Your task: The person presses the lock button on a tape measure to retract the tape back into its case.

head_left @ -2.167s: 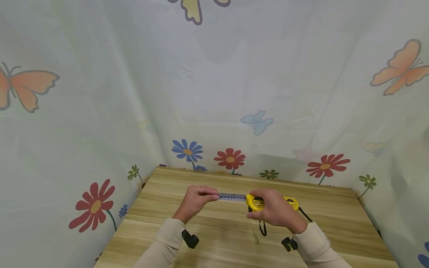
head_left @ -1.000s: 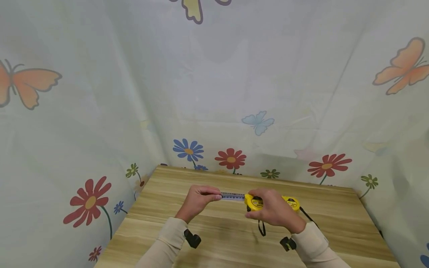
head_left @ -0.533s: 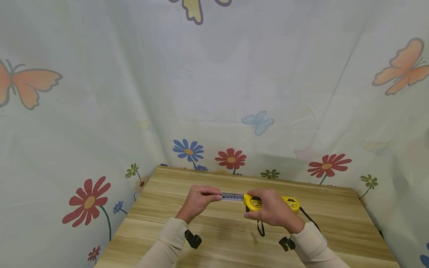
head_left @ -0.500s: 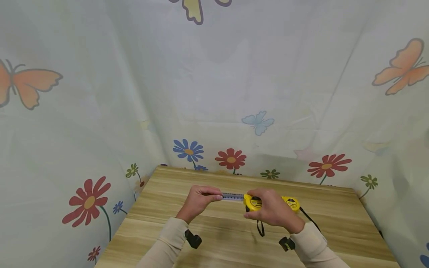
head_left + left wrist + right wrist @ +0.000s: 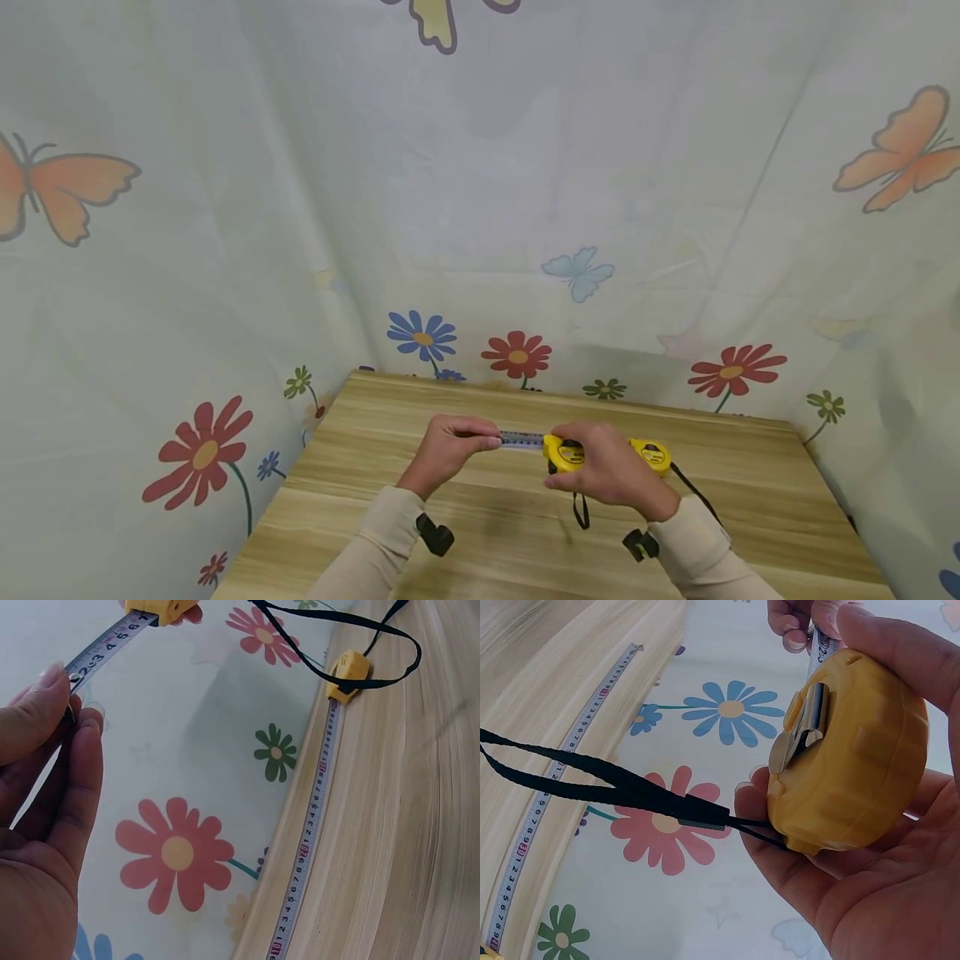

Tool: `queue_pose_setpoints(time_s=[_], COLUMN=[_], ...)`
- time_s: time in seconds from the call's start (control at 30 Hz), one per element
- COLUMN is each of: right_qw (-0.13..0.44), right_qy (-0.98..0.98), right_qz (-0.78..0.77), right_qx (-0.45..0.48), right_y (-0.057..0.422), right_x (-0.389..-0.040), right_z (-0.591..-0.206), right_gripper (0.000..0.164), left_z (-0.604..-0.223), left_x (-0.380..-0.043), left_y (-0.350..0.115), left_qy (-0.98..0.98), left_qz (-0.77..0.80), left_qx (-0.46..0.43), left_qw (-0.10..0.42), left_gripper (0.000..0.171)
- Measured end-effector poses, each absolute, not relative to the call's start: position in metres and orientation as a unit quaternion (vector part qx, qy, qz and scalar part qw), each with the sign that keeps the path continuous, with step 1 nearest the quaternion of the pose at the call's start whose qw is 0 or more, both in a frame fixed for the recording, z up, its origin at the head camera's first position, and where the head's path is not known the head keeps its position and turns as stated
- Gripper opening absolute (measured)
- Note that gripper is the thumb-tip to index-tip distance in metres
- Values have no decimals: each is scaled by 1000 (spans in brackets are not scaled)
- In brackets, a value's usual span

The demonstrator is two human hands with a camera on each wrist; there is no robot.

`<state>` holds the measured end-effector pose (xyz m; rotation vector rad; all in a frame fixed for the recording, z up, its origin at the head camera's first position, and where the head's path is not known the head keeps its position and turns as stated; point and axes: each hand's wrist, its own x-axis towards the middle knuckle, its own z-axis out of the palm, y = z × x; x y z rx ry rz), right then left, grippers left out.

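While the resting tape measure (image 5: pixel 651 455) lay unrolled, the held tape measure (image 5: pixel 855 765) was only partly drawn out

Progress: judged partway. Done: the long blade (image 5: pixel 308 832) ran straight along the worktop (image 5: pixel 480 542) near its back edge; the short blade (image 5: pixel 109 651) spanned the gap between your hands, above the surface. Your left hand (image 5: pixel 446 454) pinched its tip; your right hand (image 5: pixel 615 471) gripped the held tape measure itself, its strap (image 5: pixel 660 801) dangling. Not done: that one had not been set down, and most of its length was, by judgement, inside. Whether it was locked could not be told.

Surface and room: pale, wood-grained worktop, bordered left, back and right by a light, creased sheet (image 5: pixel 480 183) printed with flowers (image 5: pixel 517 357) and butterflies (image 5: pixel 78 187).
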<state>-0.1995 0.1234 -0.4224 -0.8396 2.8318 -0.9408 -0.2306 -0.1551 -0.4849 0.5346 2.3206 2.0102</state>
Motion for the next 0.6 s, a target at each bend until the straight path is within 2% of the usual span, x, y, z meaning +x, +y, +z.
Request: queue_pose_setpoints(time_s=[0.6], right_qw=[24], right_qy=[910], right_qz=[-307], right_qx=[-278], right_y=[122], right_x=[-199], right_z=[-421], right_gripper=[54], left_z=[-479], left_x=[-225], left_y=[-149], left_qy=[746], left_qz=[643], left_qx=[175], left_qw=[17], left_gripper=[15])
